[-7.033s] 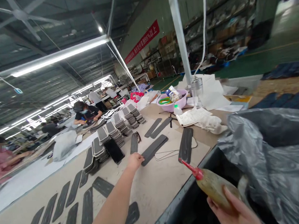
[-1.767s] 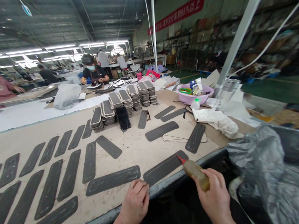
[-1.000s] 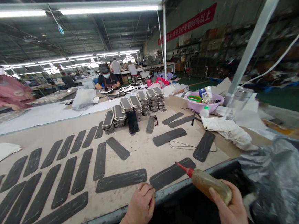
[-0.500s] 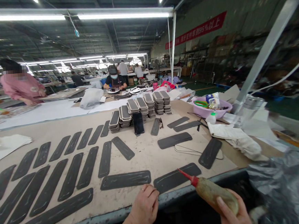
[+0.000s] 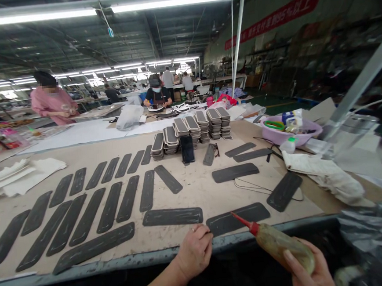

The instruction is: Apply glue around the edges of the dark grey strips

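My right hand [image 5: 308, 266] is wrapped round a cloudy glue bottle [image 5: 283, 246] with a red nozzle. The nozzle's tip points left, over a dark grey rounded strip [image 5: 241, 218] near the table's front edge. Beside that strip's left end is my left hand [image 5: 196, 251], its fingers curled together; whether they pinch anything is hidden. Another dark strip [image 5: 172, 216] lies just left and behind it. Several more strips [image 5: 89, 215] lie in rows at the left, with shiny streaks on them.
Stacks of pale-edged pieces [image 5: 208, 124] and a black phone [image 5: 187, 149] stand farther back. At the right are a purple basin [image 5: 309, 137], white cloth [image 5: 325, 174] and a slanted metal pole [image 5: 364, 74]. People work beyond the table.
The view has shifted, so the table's contents appear farther right. The bottle's nozzle has moved slightly left relative to the strip under it. Both hands keep their closed poses.
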A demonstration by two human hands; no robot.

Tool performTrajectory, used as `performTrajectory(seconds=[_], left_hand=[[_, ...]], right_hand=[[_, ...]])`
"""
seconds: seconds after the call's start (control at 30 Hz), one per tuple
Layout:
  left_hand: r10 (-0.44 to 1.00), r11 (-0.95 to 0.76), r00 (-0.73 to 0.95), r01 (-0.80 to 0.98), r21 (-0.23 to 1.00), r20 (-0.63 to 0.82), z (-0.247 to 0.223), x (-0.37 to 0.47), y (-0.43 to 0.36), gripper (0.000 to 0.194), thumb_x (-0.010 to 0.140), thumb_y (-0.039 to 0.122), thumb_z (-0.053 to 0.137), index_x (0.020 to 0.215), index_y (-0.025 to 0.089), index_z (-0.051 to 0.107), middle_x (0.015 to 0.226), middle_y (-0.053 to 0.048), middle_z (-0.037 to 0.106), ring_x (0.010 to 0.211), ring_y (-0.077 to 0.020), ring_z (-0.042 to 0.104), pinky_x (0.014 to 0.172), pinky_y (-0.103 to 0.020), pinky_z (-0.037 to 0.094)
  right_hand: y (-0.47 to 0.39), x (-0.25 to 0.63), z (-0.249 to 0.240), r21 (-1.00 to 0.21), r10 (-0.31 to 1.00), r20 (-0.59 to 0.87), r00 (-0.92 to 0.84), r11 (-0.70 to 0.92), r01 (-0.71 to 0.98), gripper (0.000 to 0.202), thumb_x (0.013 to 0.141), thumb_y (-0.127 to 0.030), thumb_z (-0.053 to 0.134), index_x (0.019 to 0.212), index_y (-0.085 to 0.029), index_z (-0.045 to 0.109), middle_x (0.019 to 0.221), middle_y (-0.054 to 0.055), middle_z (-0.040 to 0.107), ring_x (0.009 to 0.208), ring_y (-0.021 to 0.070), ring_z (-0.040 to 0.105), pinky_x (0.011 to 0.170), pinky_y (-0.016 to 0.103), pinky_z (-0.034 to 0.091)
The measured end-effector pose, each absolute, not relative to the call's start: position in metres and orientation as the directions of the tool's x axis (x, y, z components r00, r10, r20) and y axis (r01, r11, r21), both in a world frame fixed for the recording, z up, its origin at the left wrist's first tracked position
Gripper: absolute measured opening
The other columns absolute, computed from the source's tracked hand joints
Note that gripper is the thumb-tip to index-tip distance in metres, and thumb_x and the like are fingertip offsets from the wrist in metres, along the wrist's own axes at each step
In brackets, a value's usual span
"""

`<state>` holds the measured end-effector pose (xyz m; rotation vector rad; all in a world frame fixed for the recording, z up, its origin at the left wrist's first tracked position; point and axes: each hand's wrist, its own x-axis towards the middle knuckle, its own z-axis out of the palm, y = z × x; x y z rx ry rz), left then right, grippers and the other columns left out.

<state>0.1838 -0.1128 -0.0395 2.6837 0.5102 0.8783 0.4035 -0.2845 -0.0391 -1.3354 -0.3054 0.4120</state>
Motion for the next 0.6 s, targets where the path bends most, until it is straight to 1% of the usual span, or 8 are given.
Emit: performTrajectory(seconds=[0.1,0.17,0.3,0.37,0.47,0.6], left_hand=[[0.373,-0.914,0.768,0.207,0.35,0.52,-0.04,0.184,-0.111,0.025,0.087,0.007,0.045,0.101,0.013,0.065,0.092,-0.01,0.063,0.092,-0.0204,0.058,0.089,-0.04,0.052],[0.372,-0.914,0.773,0.209,0.348,0.513,-0.041,0.184,-0.11,0.025,0.088,0.007,0.045,0.102,0.013,0.065,0.094,-0.01,0.064,0.093,-0.0208,0.058,0.089,-0.04,0.052],[0.369,-0.915,0.778,0.208,0.346,0.509,-0.044,0.184,-0.109,0.025,0.089,0.007,0.045,0.103,0.012,0.065,0.094,-0.01,0.065,0.092,-0.0206,0.058,0.088,-0.04,0.052],[0.37,-0.913,0.782,0.208,0.351,0.502,-0.044,0.184,-0.109,0.025,0.088,0.007,0.045,0.103,0.013,0.065,0.094,-0.01,0.065,0.091,-0.0202,0.058,0.088,-0.041,0.051],[0.373,-0.911,0.784,0.209,0.355,0.497,-0.044,0.184,-0.11,0.027,0.088,0.005,0.044,0.103,0.013,0.065,0.094,-0.01,0.065,0.091,-0.0202,0.059,0.088,-0.041,0.051],[0.383,-0.907,0.782,0.215,0.363,0.493,-0.045,0.185,-0.11,0.026,0.088,0.005,0.044,0.103,0.013,0.064,0.095,-0.01,0.064,0.092,-0.0202,0.059,0.088,-0.041,0.05]], right_hand=[[-0.289,0.398,-0.038,-0.994,0.5,0.087,0.862,0.099,0.044,0.056,0.069,-0.043,0.08,0.113,-0.021,0.054,0.107,0.004,0.057,0.091,0.02,0.055,0.08,0.031,0.045],[-0.292,0.394,-0.037,-0.98,0.546,0.193,0.815,0.07,0.186,0.049,0.073,-0.042,0.077,0.111,-0.021,0.054,0.109,0.005,0.055,0.094,0.0214,0.054,0.082,0.033,0.045],[-0.289,0.386,-0.036,-0.874,0.641,0.418,0.644,0.091,0.477,0.035,0.081,-0.035,0.071,0.109,-0.022,0.054,0.111,0.007,0.053,0.101,0.0236,0.053,0.087,0.037,0.045],[-0.284,0.382,-0.036,-0.805,0.668,0.492,0.558,0.104,0.585,0.031,0.084,-0.031,0.068,0.11,-0.022,0.054,0.111,0.008,0.053,0.102,0.0238,0.054,0.087,0.038,0.046],[-0.275,0.377,-0.034,-0.719,0.685,0.562,0.463,0.128,0.683,0.027,0.086,-0.028,0.066,0.11,-0.022,0.055,0.11,0.009,0.052,0.102,0.0233,0.054,0.086,0.037,0.048],[-0.267,0.372,-0.032,-0.665,0.7,0.596,0.393,0.156,0.731,0.025,0.088,-0.026,0.065,0.11,-0.021,0.054,0.109,0.01,0.052,0.099,0.0227,0.056,0.084,0.037,0.051]])
